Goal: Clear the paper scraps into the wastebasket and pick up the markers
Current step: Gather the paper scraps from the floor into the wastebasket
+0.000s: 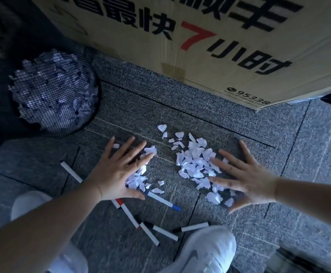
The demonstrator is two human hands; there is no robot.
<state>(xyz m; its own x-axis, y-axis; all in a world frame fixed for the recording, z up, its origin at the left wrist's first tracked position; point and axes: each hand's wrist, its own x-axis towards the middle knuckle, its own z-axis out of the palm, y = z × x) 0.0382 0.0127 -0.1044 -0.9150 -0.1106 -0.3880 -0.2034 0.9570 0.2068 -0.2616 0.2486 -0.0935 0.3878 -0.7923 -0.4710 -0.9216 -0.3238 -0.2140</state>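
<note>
White paper scraps lie scattered on the grey carpet between my hands. My left hand is spread flat, fingers straight, over the left part of the scraps. My right hand is spread flat on the right side of the pile, fingers pointing left. A black mesh wastebasket full of white scraps stands at the upper left. Several white markers lie near me: one with a blue cap, one with a red cap, one partly under my left wrist, others lower.
A large cardboard box with black and red print stands at the back, right behind the scraps. My two white shoes are at the bottom, close to the markers. A dark object sits at the bottom right.
</note>
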